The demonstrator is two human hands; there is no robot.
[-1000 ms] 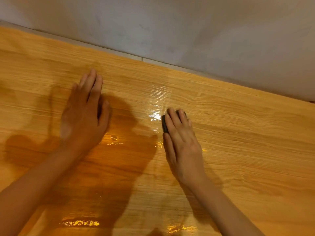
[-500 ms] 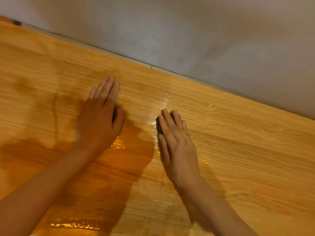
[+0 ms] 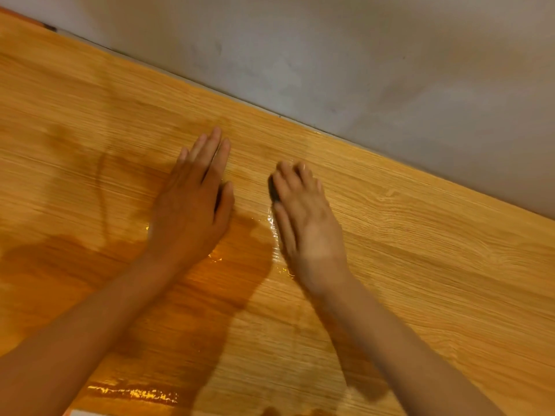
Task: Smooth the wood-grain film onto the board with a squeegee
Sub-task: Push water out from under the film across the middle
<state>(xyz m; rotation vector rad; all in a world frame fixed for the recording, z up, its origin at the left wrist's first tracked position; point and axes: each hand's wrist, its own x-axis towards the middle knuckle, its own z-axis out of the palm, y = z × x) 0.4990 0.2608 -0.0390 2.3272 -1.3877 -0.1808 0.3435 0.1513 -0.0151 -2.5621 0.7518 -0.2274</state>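
From the head camera we see the wood-grain film (image 3: 405,265) covering the board, which fills the picture up to a grey wall (image 3: 360,49) along its far edge. We take the squeegee (image 3: 274,189) as our landmark: only a small dark sliver of it shows, lying on the film near the middle of the picture, well short of the wall.

Our right hand (image 3: 306,217) lies palm down on top of the squeegee, its fingers (image 3: 283,183) curled over the dark edge and pressing it against the film. The thumb runs along the film just on the near side of the squeegee. We cannot tell how much of the tool sits under the palm, as the hand hides it and the picture is a little blurred.

Our left hand (image 3: 192,202) is to the left of the squeegee, apart from it, and holds nothing. It is flat on the film, palm down, fingers straight and close together, thumb slightly out.

Glossy wet-looking streaks (image 3: 274,232) shine on the film just on the near side of the squeegee, beside the right thumb.
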